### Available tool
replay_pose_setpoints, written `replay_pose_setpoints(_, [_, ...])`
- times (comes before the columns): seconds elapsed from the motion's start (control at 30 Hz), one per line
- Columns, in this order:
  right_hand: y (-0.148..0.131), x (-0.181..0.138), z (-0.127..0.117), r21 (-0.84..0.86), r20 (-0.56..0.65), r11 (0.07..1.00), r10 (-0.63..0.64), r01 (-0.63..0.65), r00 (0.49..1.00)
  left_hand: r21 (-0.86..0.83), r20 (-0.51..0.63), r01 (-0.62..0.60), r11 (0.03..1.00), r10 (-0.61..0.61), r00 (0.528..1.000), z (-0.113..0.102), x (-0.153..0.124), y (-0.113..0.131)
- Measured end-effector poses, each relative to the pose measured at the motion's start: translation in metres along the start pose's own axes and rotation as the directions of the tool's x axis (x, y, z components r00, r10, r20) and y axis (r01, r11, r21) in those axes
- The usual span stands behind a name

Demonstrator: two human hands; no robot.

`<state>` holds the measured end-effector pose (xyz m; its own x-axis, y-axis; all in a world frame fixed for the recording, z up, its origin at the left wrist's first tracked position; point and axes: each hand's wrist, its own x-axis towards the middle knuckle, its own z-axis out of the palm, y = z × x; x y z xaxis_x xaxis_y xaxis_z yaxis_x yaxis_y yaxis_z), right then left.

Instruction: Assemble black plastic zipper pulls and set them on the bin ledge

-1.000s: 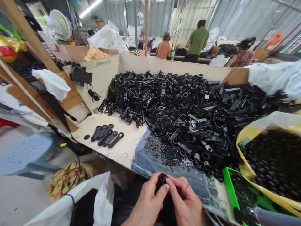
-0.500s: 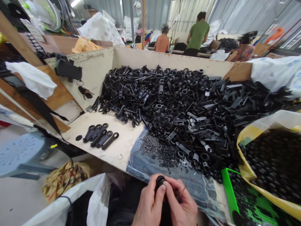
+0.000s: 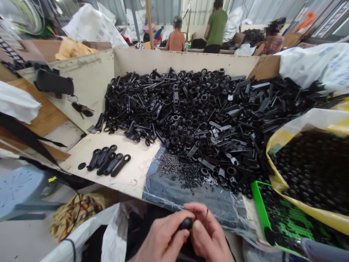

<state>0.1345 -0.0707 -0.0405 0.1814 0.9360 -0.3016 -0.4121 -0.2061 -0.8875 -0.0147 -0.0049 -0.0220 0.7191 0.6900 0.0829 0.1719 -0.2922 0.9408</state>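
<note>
Close to my lap, below the bench's front edge, my left hand (image 3: pixel 163 238) pinches a black ball (image 3: pixel 186 223) between thumb and fingers. Beside it is my right hand (image 3: pixel 208 233), its fingers curled and the thumb near the ball. A thin dark sliver shows at its fingers; what it holds I cannot make out. On a dark mat (image 3: pixel 169 196) in front of the hands lie small metal pieces (image 3: pixel 170 163), tiny black pieces (image 3: pixel 191 178) and silvery pins (image 3: pixel 210 181). Several black handle-shaped parts (image 3: pixel 109 160) lie in rows at the left, beside a black disc (image 3: pixel 81 166).
A large heap of black plastic parts (image 3: pixel 174 105) fills the boarded bench. To the right, a yellow-edged bag (image 3: pixel 275 165) of black balls leans over a green basket (image 3: pixel 257 207). A grey cylindrical tool (image 3: pixel 324 251) is at the lower right. Several people work behind.
My view has shifted right and slightly down. The ball's smooth rounded side now shows between my fingers, where a ringed black end showed before; my right fingers have moved slightly apart from it.
</note>
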Motion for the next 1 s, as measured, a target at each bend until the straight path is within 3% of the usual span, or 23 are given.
replay_pose_setpoints(0.07, [-0.002, 0.007, -0.005, -0.091, 0.023, 0.996, 0.003, -0.001, 1.0, 0.276, -0.015, -0.14, 0.951, 0.15, 0.989, -0.007, 0.001, -0.001])
replay_pose_setpoints(0.13, [-0.005, 0.016, -0.007, -0.193, 0.018, 0.981, -0.028, 0.031, 0.999, 0.386, -0.058, -0.146, 0.911, 0.182, 0.982, -0.012, 0.0, -0.002])
replay_pose_setpoints(0.2, [-0.009, 0.025, -0.005, -0.279, 0.056, 0.959, -0.041, 0.055, 0.998, 0.308, -0.174, 0.049, 0.95, 0.006, 0.985, -0.015, -0.001, 0.0])
replay_pose_setpoints(0.27, [-0.015, 0.033, -0.002, -0.377, 0.125, 0.923, -0.038, 0.083, 0.991, 0.107, -0.24, 0.34, 0.934, -0.308, 0.921, -0.019, -0.002, 0.001])
replay_pose_setpoints(0.33, [-0.022, 0.04, 0.0, -0.487, 0.195, 0.861, -0.052, 0.142, 0.979, -0.075, -0.164, 0.538, 0.839, -0.543, 0.824, -0.024, -0.002, 0.002])
replay_pose_setpoints(0.4, [-0.027, 0.045, 0.002, -0.558, 0.273, 0.799, -0.078, 0.223, 0.959, -0.169, -0.08, 0.606, 0.777, -0.624, 0.778, -0.028, -0.002, 0.002])
replay_pose_setpoints(0.5, [-0.032, 0.049, 0.006, -0.584, 0.344, 0.753, -0.11, 0.304, 0.933, -0.218, -0.086, 0.611, 0.761, -0.638, 0.765, -0.031, -0.001, 0.001])
replay_pose_setpoints(0.63, [-0.032, 0.05, 0.009, -0.587, 0.322, 0.737, -0.166, 0.335, 0.932, -0.215, -0.099, 0.56, 0.8, -0.588, 0.803, -0.029, 0.001, 0.002])
replay_pose_setpoints(0.7, [-0.032, 0.05, 0.011, -0.599, 0.315, 0.727, -0.172, 0.336, 0.934, -0.229, -0.078, 0.567, 0.791, -0.596, 0.799, -0.027, 0.0, 0.0])
replay_pose_setpoints(0.87, [-0.033, 0.052, 0.013, -0.629, 0.343, 0.71, -0.113, 0.317, 0.932, -0.272, -0.052, 0.603, 0.75, -0.637, 0.769, -0.02, -0.005, -0.003])
replay_pose_setpoints(1.0, [-0.031, 0.055, 0.005, -0.656, 0.382, 0.688, -0.051, 0.31, 0.923, -0.415, 0.07, 0.654, 0.633, -0.695, 0.716, -0.02, -0.003, 0.01])
